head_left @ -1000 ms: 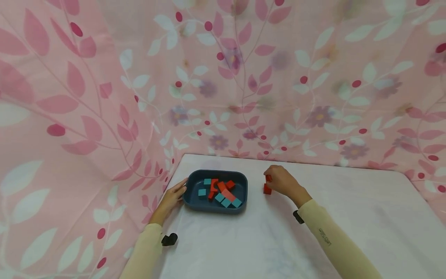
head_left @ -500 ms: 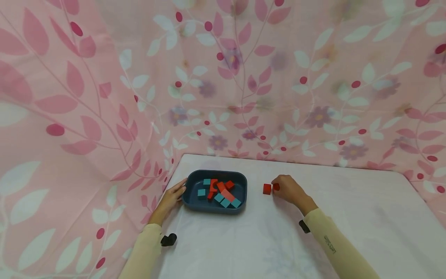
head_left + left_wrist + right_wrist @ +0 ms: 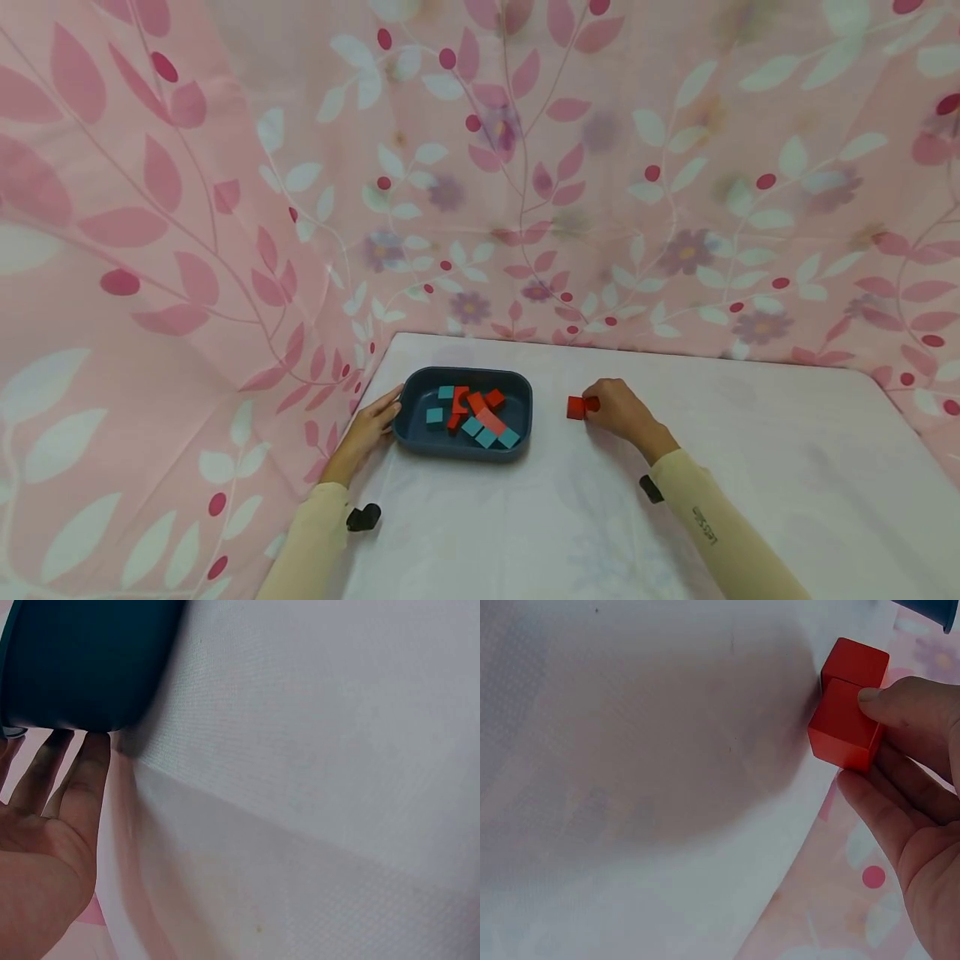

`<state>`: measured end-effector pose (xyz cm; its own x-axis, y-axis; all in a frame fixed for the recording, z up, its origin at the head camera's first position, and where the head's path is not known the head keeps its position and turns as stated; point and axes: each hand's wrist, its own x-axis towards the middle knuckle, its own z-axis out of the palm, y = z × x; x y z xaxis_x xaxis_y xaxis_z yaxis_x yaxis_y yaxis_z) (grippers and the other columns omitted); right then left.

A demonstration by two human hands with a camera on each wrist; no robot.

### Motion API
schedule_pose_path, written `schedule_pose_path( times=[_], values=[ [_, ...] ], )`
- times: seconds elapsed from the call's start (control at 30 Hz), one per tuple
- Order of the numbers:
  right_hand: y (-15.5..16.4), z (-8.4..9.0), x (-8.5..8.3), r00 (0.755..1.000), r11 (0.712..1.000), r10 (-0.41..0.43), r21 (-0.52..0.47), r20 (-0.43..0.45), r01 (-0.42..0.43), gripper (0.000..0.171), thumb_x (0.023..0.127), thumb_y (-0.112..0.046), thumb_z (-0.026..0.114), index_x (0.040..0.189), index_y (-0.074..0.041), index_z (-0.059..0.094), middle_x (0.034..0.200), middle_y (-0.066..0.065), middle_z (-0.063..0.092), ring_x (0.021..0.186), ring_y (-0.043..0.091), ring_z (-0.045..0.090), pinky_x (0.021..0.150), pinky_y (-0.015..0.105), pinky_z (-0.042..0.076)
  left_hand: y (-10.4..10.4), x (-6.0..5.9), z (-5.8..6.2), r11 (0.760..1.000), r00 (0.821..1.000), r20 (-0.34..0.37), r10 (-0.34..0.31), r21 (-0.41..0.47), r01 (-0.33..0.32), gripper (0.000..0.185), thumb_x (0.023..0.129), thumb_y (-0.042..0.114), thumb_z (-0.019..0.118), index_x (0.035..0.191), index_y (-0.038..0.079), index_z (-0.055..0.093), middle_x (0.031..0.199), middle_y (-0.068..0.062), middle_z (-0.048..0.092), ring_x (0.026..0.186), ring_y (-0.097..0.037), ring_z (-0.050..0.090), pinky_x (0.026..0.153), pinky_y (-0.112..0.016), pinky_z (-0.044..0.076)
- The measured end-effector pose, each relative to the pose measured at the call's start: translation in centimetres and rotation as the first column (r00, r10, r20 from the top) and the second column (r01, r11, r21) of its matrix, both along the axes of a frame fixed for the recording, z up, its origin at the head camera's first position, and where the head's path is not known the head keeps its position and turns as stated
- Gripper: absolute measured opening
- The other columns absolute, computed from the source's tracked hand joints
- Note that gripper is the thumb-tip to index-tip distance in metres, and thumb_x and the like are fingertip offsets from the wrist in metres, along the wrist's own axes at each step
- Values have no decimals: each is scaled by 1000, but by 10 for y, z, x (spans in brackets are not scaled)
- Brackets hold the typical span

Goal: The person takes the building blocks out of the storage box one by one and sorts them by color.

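Observation:
My right hand (image 3: 621,417) pinches a red cube (image 3: 844,724) between thumb and fingers. It sits right against a second red cube (image 3: 575,407) on the white table, to the right of the tray. In the right wrist view the other cube shows just beyond the held one. My left hand (image 3: 372,427) touches the left end of a dark blue tray (image 3: 461,452) with straight fingers; the left wrist view shows the fingertips on the tray's outer wall. Inside the tray lie several blue-green blocks (image 3: 486,437) and several red blocks (image 3: 476,403), one of them arch-shaped.
A white cloth covers the table (image 3: 675,500), which extends to the right of my right arm. Pink floral curtains (image 3: 525,208) hang behind the table and along its left side.
My right hand has brought its red cube down from above the other cube to its right side. They stood slightly apart half a second ago and now meet. The left hand stays at the tray.

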<state>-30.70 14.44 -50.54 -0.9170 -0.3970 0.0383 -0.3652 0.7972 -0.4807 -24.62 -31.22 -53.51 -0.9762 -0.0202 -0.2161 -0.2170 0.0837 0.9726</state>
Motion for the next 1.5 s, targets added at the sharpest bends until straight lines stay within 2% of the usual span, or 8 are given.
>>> schedule_pose_path(
  times=[0.63,0.77,0.87,1.0,1.17,1.3,1.5],
  values=[
    [-4,-11,-4,1000,1000,-23,7,18,23,33,79,-6,80,111,1,72,102,13,68,92,27,58,90,47,51,1,1,2,1000,1000,3,11,8,-11,48,102,25,52,150,24,42,152,-14,37,133,-34,42,105,-51,36],
    [-5,-7,-4,1000,1000,-21,4,18,21,35,80,-7,80,112,2,71,104,14,68,94,28,59,90,47,51,1,1,3,1000,1000,7,3,-1,-3,48,103,26,51,150,24,41,154,-14,35,134,-35,40,105,-51,35],
    [-9,1,-2,1000,1000,-3,-14,-22,2,36,80,-8,79,113,4,70,105,16,68,97,31,61,89,47,51,1,1,3,1000,1000,14,5,-1,-5,48,103,25,51,150,24,42,154,-13,35,134,-35,40,105,-51,35],
    [-21,15,0,993,998,41,-33,-112,-45,35,81,-8,78,113,5,70,108,19,67,100,32,62,89,45,52,2,2,3,1000,1000,12,8,2,-8,48,103,24,50,150,24,42,153,-14,35,133,-35,42,105,-51,36],
    [-45,29,-3,976,993,102,-41,-194,-112,36,82,-14,79,111,4,71,108,16,67,102,31,63,91,44,51,3,1,3,1000,1000,9,26,-2,-26,47,103,24,52,149,23,43,151,-14,39,129,-32,45,104,-50,38],
    [-69,34,-5,969,989,125,-49,-213,-138,37,81,-16,80,112,2,71,108,13,68,101,28,63,90,42,52,2,0,2,1000,1000,9,27,-4,-27,47,103,25,52,149,24,43,151,-14,38,129,-30,44,105,-49,38],
    [-103,39,-4,976,984,133,-93,-171,-150,35,82,-17,80,112,-1,72,107,11,69,100,24,63,90,40,52,2,0,1,1000,1000,6,22,4,-22,47,103,24,51,149,24,43,152,-13,38,131,-31,43,104,-49,38]
  ],
)
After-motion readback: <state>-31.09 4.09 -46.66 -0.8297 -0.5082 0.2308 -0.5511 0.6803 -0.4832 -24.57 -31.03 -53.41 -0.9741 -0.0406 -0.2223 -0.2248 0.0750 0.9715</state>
